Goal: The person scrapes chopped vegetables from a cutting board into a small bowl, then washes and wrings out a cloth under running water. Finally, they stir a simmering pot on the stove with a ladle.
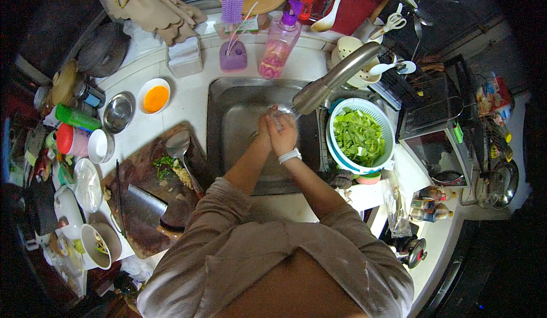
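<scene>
My left hand and my right hand are pressed together over a stainless steel sink. Water runs onto them from the head of a metal faucet that arches in from the upper right. Palms and most fingertips are hidden between the hands, so I cannot make out anything held there. A white wristband circles my right wrist. Close to the sink's right side stands a pale blue colander full of cut leafy greens.
Left of the sink, a dark cutting board bears a cleaver, a metal spatula and chopped green and pale bits. A white bowl of orange liquid sits behind it. A purple-capped bottle and bottle brush stand beyond the sink.
</scene>
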